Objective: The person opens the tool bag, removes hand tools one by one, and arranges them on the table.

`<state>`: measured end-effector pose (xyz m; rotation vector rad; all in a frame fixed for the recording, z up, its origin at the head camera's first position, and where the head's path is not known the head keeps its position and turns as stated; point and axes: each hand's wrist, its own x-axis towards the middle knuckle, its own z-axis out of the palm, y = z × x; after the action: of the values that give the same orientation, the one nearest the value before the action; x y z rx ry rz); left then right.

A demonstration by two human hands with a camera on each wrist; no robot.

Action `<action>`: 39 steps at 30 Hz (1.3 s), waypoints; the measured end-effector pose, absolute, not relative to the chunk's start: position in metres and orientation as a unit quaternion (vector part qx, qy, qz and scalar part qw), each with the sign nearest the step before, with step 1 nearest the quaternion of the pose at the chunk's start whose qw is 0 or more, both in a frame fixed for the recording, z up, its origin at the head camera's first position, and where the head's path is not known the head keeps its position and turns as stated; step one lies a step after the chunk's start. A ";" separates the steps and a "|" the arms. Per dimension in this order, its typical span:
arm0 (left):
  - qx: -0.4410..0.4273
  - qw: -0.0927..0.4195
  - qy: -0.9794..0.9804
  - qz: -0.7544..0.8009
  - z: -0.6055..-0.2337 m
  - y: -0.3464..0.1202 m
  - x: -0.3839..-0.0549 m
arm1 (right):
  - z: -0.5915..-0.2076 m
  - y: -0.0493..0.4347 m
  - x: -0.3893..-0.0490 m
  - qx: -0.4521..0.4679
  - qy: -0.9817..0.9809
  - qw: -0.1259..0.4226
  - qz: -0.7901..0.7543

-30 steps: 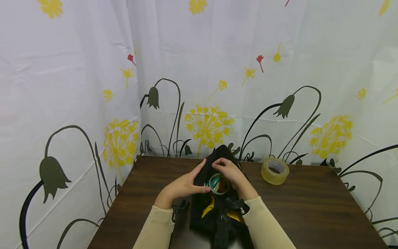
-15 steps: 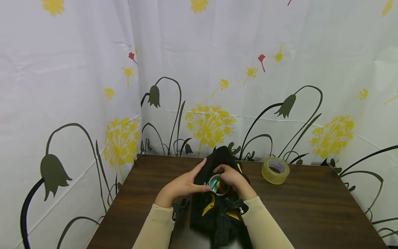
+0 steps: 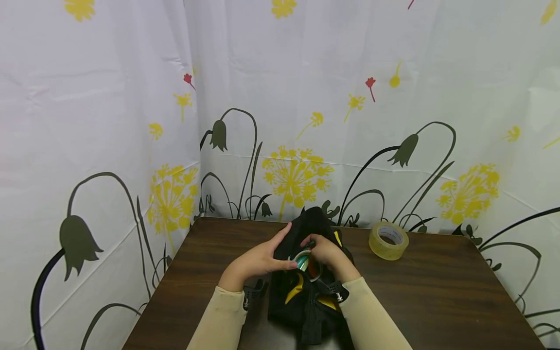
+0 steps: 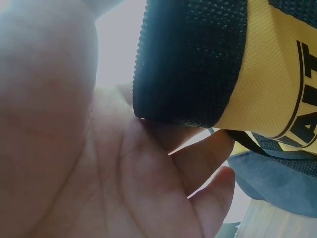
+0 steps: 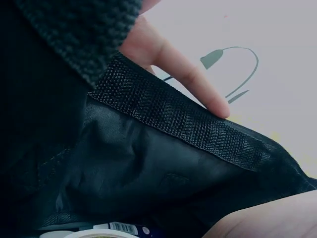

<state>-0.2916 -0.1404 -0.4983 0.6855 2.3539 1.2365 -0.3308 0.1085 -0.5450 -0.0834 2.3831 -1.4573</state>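
Black bag (image 3: 285, 311) points lengthwise toward the curtain (image 3: 262, 58), left hand (image 3: 254, 262) gripping its edge, right hand's (image 3: 329, 253) grip unclear.

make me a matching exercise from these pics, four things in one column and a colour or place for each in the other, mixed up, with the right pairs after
Column 1
1. tape roll
2. bag
3. left hand
4. curtain

Column 2
A. mostly black, with yellow parts
B. white, printed with yellow, red and dark flowers
C. on the table, to the right of the bag
D. touching the bag's left side

Right pairs: 1-C, 2-A, 3-D, 4-B
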 end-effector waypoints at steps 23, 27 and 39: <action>0.249 0.196 0.838 0.444 -0.496 -0.140 -0.291 | -0.505 0.113 -0.321 -0.088 0.939 0.114 -0.313; 0.250 0.197 0.837 0.445 -0.497 -0.140 -0.291 | -0.492 0.113 -0.313 -0.088 0.943 0.103 -0.305; 0.248 0.195 0.840 0.442 -0.498 -0.139 -0.293 | -0.460 0.124 -0.284 -0.082 0.925 0.038 -0.369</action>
<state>-0.2932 -0.1392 -0.4984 0.6948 2.3529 1.2390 -0.2840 0.1238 -0.4597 -0.2503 2.8385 -1.1321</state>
